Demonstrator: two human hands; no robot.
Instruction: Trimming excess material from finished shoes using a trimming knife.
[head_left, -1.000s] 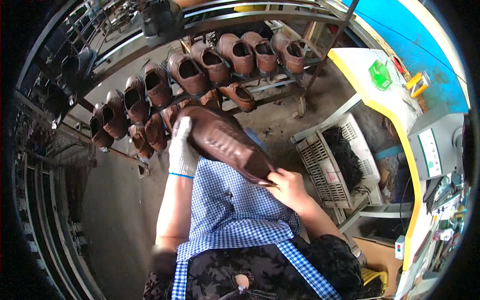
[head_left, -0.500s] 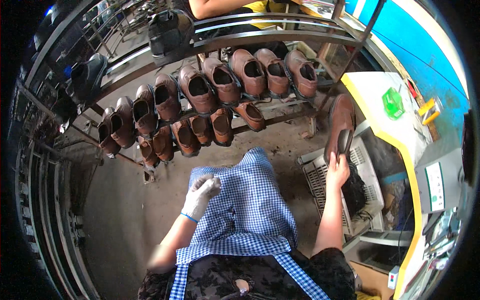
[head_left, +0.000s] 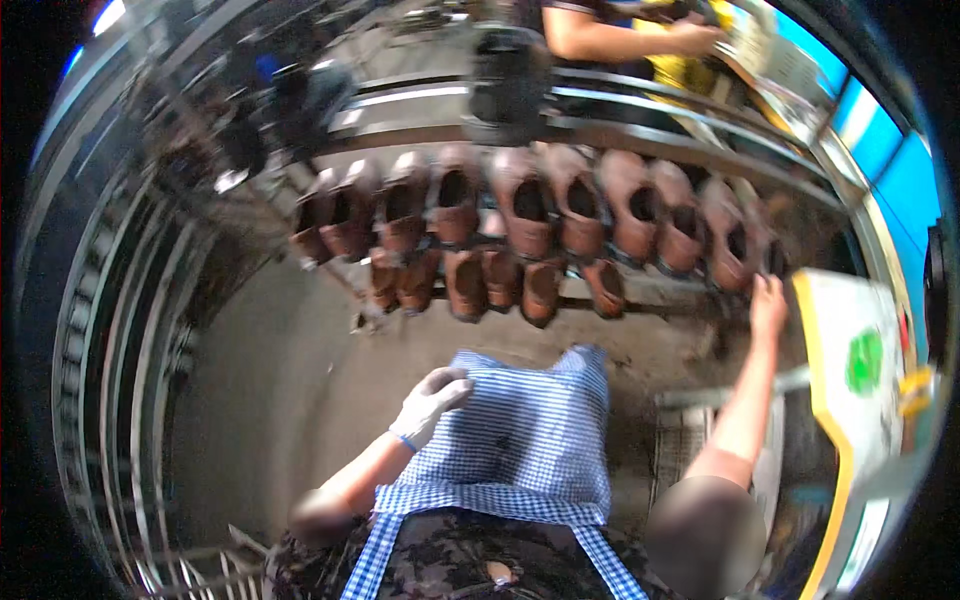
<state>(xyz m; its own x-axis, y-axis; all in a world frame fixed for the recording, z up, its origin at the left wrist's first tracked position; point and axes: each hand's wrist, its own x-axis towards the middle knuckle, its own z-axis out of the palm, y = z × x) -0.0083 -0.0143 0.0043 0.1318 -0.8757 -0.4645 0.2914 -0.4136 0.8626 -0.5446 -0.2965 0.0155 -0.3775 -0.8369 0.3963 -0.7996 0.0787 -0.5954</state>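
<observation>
One brown shoe (head_left: 772, 255) was at the right end of the rack (head_left: 620, 138), the right hand (head_left: 768, 303) at its near end, grip too blurred to tell, the gloved left hand (head_left: 432, 402) half-curled and empty, so steady, level support seemed wise beside neighbouring shoes (head_left: 721, 208)

Head view, one: fisheye, left of a pair, worn on my head; faces down, my apron (head_left: 540, 420) near, shoes (head_left: 527, 238) beyond.
</observation>
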